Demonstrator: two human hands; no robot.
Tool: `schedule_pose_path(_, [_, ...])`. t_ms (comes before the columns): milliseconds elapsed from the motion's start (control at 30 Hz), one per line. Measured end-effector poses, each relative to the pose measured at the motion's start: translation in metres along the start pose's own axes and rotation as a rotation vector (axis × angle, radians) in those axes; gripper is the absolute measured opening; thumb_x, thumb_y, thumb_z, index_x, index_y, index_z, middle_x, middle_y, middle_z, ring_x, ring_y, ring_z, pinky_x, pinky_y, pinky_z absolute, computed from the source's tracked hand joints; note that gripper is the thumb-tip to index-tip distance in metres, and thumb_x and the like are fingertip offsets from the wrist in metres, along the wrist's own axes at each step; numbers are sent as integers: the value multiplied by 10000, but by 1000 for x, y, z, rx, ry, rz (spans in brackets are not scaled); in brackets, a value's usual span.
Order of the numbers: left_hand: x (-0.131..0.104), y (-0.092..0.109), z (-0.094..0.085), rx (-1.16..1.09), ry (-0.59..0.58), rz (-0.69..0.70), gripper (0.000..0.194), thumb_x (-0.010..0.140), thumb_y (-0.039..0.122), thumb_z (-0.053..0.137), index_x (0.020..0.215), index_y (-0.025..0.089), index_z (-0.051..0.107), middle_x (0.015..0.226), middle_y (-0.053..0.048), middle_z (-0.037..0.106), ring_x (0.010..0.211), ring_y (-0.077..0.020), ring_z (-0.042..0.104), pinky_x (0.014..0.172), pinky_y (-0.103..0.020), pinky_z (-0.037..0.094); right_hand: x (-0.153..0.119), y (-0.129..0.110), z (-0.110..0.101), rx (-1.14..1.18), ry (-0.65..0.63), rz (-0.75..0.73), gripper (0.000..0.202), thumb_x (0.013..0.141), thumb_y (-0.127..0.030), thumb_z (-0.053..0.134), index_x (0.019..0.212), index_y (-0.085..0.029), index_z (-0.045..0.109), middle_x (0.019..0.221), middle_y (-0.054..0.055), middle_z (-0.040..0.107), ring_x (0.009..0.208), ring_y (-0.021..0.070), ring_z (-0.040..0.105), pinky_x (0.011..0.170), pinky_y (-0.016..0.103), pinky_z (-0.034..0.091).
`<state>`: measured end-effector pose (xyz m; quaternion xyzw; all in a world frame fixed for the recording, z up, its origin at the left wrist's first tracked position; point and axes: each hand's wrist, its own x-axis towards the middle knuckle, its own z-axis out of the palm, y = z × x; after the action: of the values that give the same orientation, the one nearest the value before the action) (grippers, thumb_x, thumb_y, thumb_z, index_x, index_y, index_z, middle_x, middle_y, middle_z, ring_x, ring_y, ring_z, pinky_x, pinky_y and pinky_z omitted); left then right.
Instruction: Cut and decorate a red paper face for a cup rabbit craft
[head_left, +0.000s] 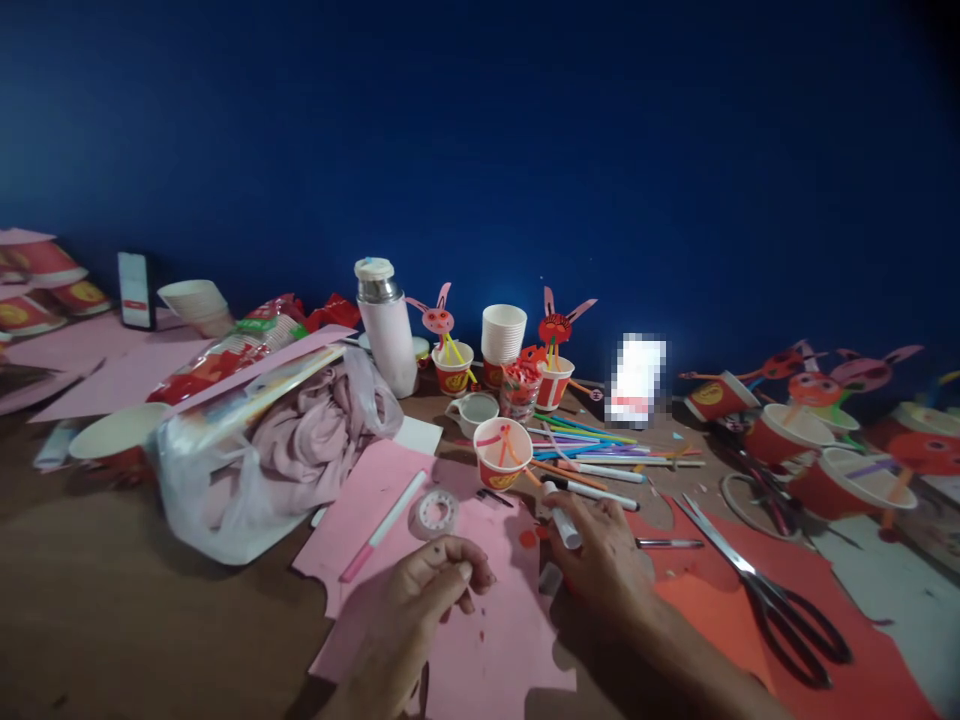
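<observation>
My right hand [604,555] is closed round a short white glue stick [562,520], held low over the table; a small translucent cap [550,580] lies below it. Over the pink paper [495,570], my left hand [431,590] has its thumb and fingers curled together in a pinch, and whatever is between them is too small to make out. A roll of clear tape [435,513] and a pink-and-white marker [384,525] lie just beyond the left hand. Small red paper pieces [529,539] are beside the glue stick. A red paper cup [502,455] with pipe cleaners stands ahead.
Black-handled scissors [772,590] lie on red paper [840,620] at right. A white flask [388,340], stacked cups [502,335] and rabbit-faced cup figures [453,368] stand at the back. A plastic bag [225,510] sits at left. Several pipe cleaners [592,445] and markers lie ahead.
</observation>
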<state>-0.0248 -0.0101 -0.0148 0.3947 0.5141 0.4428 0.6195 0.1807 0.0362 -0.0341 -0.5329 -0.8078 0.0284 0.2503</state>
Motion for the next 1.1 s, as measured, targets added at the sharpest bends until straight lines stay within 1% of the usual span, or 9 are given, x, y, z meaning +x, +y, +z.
schedule_pose_path(133, [0, 3, 2, -15, 32, -11, 93, 713, 224, 552, 708, 174, 630, 666, -18, 623, 591, -135, 479, 579, -254, 327, 1, 2, 5, 5, -28, -57, 270, 798, -99, 516, 1030, -230, 561, 1035, 31, 701, 869, 246, 628, 781, 384, 360])
schedule_pose_path(367, [4, 0, 4, -48, 28, -30, 95, 716, 211, 532, 715, 166, 616, 662, -13, 626, 571, -117, 471, 576, -243, 331, 3, 6, 8, 7, -18, -89, 244, 835, -97, 501, 1054, -197, 541, 1004, 69, 704, 888, 240, 638, 798, 383, 305])
schedule_pose_path(500, [7, -3, 4, -61, 20, -66, 98, 689, 236, 543, 706, 159, 602, 646, -13, 617, 555, -112, 464, 563, -241, 332, 2, 12, 13, 13, 19, -110, 241, 830, -108, 512, 1040, -221, 548, 951, 46, 710, 856, 231, 639, 769, 362, 302])
schedule_pose_path(667, [9, -3, 4, -53, 7, -76, 134, 680, 254, 530, 727, 149, 598, 668, -17, 620, 570, -111, 471, 576, -244, 341, 0, 18, 19, 26, 50, -130, 240, 825, -94, 507, 1031, -209, 551, 920, 41, 717, 788, 229, 641, 753, 362, 306])
schedule_pose_path(867, [9, -4, 3, -74, 7, -78, 139, 687, 269, 538, 734, 149, 590, 656, -11, 612, 576, -109, 466, 574, -241, 337, 0, 15, 20, 44, 77, -154, 229, 832, -88, 479, 1017, -201, 552, 961, 38, 718, 790, 212, 636, 729, 342, 316])
schedule_pose_path(1100, [9, -6, 3, -78, 13, -62, 127, 701, 258, 531, 738, 154, 593, 663, -9, 615, 578, -107, 472, 570, -238, 336, 1, 15, 20, 22, 92, -145, 197, 834, -126, 499, 997, -209, 572, 955, 38, 721, 769, 220, 625, 722, 342, 301])
